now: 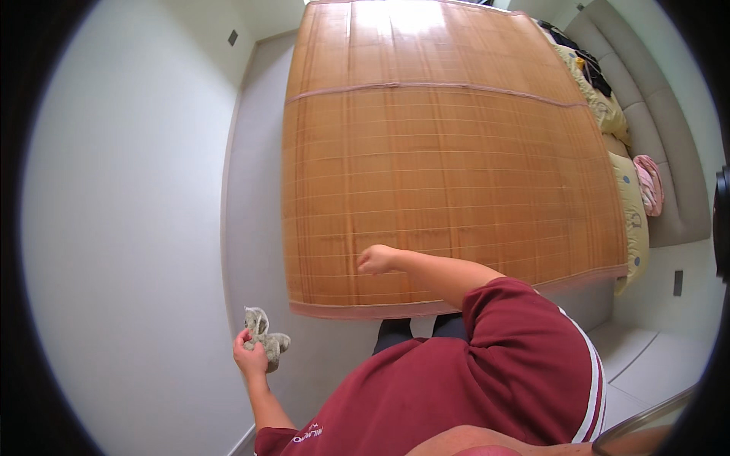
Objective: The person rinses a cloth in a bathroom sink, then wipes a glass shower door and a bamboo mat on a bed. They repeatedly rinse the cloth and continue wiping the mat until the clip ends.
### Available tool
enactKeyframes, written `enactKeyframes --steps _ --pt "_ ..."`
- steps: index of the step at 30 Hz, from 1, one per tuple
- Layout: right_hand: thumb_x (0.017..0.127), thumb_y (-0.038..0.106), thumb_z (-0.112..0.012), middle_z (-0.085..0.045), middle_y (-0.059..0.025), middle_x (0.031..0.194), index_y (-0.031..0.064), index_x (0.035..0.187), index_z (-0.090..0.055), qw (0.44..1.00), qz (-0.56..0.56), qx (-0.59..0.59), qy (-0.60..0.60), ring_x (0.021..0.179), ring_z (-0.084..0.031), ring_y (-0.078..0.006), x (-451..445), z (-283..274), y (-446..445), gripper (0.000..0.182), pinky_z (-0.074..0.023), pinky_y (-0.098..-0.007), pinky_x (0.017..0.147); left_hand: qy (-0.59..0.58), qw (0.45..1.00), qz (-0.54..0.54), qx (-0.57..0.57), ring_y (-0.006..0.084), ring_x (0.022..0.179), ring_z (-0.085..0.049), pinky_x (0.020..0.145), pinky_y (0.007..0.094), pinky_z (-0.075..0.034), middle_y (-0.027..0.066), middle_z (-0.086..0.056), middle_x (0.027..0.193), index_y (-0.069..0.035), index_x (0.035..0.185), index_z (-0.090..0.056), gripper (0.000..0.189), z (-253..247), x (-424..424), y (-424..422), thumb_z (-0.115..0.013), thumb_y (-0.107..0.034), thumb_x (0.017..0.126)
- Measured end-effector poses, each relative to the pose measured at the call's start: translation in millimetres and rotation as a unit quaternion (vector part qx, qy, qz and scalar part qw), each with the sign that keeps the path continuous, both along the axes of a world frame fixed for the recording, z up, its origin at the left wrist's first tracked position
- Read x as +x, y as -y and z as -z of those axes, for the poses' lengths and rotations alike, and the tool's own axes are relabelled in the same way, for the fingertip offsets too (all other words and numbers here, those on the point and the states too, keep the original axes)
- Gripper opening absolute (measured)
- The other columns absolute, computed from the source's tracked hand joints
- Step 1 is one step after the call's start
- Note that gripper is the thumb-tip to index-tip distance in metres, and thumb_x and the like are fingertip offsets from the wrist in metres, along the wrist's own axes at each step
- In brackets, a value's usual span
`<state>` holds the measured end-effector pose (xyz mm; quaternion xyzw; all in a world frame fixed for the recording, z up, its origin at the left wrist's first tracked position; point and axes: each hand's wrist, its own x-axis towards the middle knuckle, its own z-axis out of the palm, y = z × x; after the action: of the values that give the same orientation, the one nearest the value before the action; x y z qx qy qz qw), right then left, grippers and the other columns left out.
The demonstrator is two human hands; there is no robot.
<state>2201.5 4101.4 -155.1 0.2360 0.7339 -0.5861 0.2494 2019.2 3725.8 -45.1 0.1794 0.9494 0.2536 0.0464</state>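
Away from the bed, over the strip of floor by the wall, my left hand (251, 359) grips a small grey plush toy (272, 343). Its rounded limbs stick out past my fingers, and a paler flap stands up at the top. My right hand (377, 260) is above the near part of a brown bamboo-slat sleeping mat (433, 176) that covers the bed. Its fingers are curled in, slightly blurred, with nothing visible in them. Whether this hand touches the mat I cannot tell.
Yellow patterned pillows (630, 228) lie along the padded grey headboard (678, 194). A folded pink cloth (649, 185) and dark items (593, 73) rest there too. Grey floor (254, 171) runs between the bed and the white wall (131, 199).
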Motion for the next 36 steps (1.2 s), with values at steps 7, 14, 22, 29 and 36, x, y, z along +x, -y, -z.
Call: enactKeyframes --steps 7,14,22,29,36 --pt "0.074 0.029 -0.059 -0.068 -0.0132 0.097 0.0099 0.1 -0.069 0.958 0.04 0.238 0.155 0.092 -0.064 -0.0288 233 -2 -70 0.033 -0.0507 -0.0371 0.078 0.138 0.98 0.111 -0.095 0.0297 0.076 -0.062 0.073 0.0381 -0.05 0.0134 -0.065 0.082 -0.006 0.101 -0.063 0.032 -3 58 -87 -0.056 -0.006 0.069" --pt "0.065 0.021 -0.058 -0.067 -0.0177 0.092 0.0064 0.086 -0.071 0.855 0.318 0.32 0.256 0.086 -0.065 -0.0313 506 16 -165 0.029 -0.0513 -0.0393 0.075 0.268 0.87 0.319 -0.264 0.0292 0.088 -0.065 0.078 0.0356 -0.051 0.0178 -0.066 0.099 -0.005 0.118 -0.058 0.055 1 167 -268 -0.072 -0.03 0.071" --pt "0.081 0.016 -0.053 -0.054 -0.0206 0.118 0.0022 0.119 -0.048 0.608 0.534 0.421 0.41 0.11 -0.054 -0.0341 820 -12 -351 0.04 -0.0467 -0.0423 0.09 0.241 0.726 0.376 -0.523 0.0278 0.109 -0.058 0.091 0.0343 -0.047 0.0196 -0.06 0.116 -0.004 0.125 -0.053 0.067 9 346 -420 -0.07 -0.043 0.074" --pt "0.072 0.029 -0.071 -0.061 -0.0152 0.108 0.0075 0.108 -0.06 0.65 0.497 0.386 0.426 0.1 -0.06 -0.0274 913 19 -430 0.043 -0.0503 -0.0378 0.085 0.251 0.716 0.4 -0.514 0.0296 0.105 -0.059 0.089 0.0351 -0.048 0.0213 -0.062 0.111 -0.008 0.126 -0.053 0.063 -36 524 -558 -0.069 -0.042 0.075" --pt "0.07 0.02 -0.053 -0.065 -0.0119 0.081 0.0089 0.078 -0.07 0.832 0.311 0.433 0.153 0.074 -0.062 -0.0264 762 -58 -385 0.022 -0.0457 -0.041 0.067 0.254 0.756 0.406 -0.447 0.0297 0.1 -0.062 0.084 0.0353 -0.049 0.0213 -0.064 0.104 -0.009 0.125 -0.054 0.059 -74 600 -604 -0.069 -0.04 0.077"
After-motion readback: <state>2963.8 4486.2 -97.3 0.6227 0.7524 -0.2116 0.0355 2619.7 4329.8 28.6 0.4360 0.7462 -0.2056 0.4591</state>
